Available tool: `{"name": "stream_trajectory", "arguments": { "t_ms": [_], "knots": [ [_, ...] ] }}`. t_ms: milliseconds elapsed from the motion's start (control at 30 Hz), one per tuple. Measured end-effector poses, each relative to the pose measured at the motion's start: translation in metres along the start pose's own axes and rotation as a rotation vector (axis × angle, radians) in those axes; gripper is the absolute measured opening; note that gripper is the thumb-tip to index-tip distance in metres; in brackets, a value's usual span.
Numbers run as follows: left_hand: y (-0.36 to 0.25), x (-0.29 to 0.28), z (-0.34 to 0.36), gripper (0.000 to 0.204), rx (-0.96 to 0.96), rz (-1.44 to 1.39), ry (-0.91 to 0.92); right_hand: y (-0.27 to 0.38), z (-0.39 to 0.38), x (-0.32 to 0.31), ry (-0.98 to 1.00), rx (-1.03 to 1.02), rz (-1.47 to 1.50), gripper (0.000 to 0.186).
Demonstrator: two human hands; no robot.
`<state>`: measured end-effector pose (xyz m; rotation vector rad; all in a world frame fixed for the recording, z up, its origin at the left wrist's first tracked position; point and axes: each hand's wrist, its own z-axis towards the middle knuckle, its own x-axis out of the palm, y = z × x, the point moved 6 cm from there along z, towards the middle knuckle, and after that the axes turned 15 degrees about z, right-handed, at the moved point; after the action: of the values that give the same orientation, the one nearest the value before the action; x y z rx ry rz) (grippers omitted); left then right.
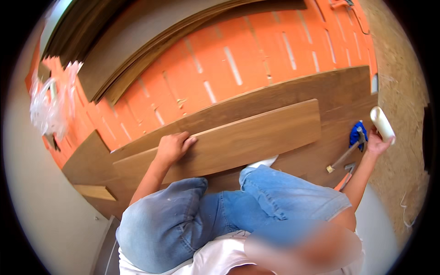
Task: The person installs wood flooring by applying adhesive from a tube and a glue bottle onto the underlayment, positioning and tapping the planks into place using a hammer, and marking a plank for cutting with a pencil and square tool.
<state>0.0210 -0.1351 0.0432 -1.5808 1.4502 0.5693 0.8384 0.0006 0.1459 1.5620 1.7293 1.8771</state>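
A loose brown wood-look floor plank (247, 134) lies at a slant in front of my knees, over boards of the same kind. My left hand (174, 147) grips the plank toward its left part, fingers curled at its far edge and the thumb pointing right. Off to the right, my right hand (379, 143) is closed around the lower end of a white cylinder (382, 123), held tilted; its exact kind I cannot make out. Close by that hand are a hammer (343, 156) with a wooden handle and a blue object (356, 136), partly behind the hammer head.
Orange slotted underlay (256, 55) stretches beyond the laid boards (348, 82). Stacked planks (133, 50) lie at the far left, near crumpled clear plastic (50, 105). A short board piece (95, 192) rests at left. An orange-handled tool (346, 178) lies by my right forearm. Bare subfloor (403, 119) runs along the right.
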Motion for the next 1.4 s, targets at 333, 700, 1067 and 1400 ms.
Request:
{"name": "stream_trajectory", "arguments": {
  "t_ms": [333, 700, 1067, 1400],
  "knots": [
    [-0.002, 0.002, -0.005, 0.045, -0.01, -0.03, -0.026, -0.185, -0.26, 0.187, 0.49, 0.94, -0.281, 0.062],
    [0.003, 0.016, -0.01, 0.046, -0.025, -0.096, -0.064, -0.15, -0.302, 0.356, 1.334, 0.13, -1.411, 0.061],
    [0.003, 0.022, -0.007, 0.051, -0.008, -0.113, -0.088, -0.182, -0.418, 0.448, 1.574, 0.214, -1.094, 0.055],
    [-0.001, 0.027, -0.007, 0.052, 0.004, -0.15, -0.098, -0.284, -0.522, 0.451, 1.691, 0.425, -1.26, 0.053]
  ]
}}
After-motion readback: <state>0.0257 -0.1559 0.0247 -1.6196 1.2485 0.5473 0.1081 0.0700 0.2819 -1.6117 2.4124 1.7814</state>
